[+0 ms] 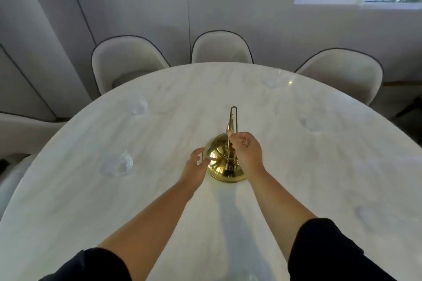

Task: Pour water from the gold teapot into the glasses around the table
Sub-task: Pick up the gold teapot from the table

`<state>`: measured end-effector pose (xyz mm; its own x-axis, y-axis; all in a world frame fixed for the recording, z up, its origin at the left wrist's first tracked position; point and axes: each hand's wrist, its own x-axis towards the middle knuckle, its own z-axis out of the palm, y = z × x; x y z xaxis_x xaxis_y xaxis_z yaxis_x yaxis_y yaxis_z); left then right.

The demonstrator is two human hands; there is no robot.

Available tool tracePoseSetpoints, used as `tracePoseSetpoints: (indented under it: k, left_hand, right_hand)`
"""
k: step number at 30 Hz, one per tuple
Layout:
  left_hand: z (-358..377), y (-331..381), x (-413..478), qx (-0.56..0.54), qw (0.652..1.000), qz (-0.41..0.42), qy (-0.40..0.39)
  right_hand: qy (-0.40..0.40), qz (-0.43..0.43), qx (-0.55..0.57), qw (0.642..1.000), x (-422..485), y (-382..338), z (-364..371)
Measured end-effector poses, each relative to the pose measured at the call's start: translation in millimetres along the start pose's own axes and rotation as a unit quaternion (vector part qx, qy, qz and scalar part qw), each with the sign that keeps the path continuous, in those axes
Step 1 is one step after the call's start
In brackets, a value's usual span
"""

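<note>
Grasping stage, I judge: right hand (246, 150) pinching the round gold metal teapot (222, 162)'s thin upright wire handle (234, 121), left hand (197, 164) spread against its side; lifting comes next.

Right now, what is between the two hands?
The gold teapot, in the head view: left hand against its side, right hand at its handle.
</note>
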<state>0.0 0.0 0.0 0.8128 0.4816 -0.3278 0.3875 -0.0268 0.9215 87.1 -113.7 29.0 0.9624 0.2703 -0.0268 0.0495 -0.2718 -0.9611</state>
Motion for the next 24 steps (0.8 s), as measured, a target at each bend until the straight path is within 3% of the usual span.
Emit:
tracePoseSetpoints:
  k: [5,17,24]
  left_hand:
    - [12,-6,32,-0.013,0.998,-0.050,-0.032]
    - [27,-12,47,-0.081,0.990,-0.107,-0.048]
    - [31,-1,10,-0.046,0.988,-0.117,-0.094]
  right_hand:
    - [-0.020,0.040,0.124,0.991,9,6,20]
    - [0.097,0.004,0.146,0.985,16,14,25]
    - [0.115,0.015,0.139,0.983,-10,11,-9]
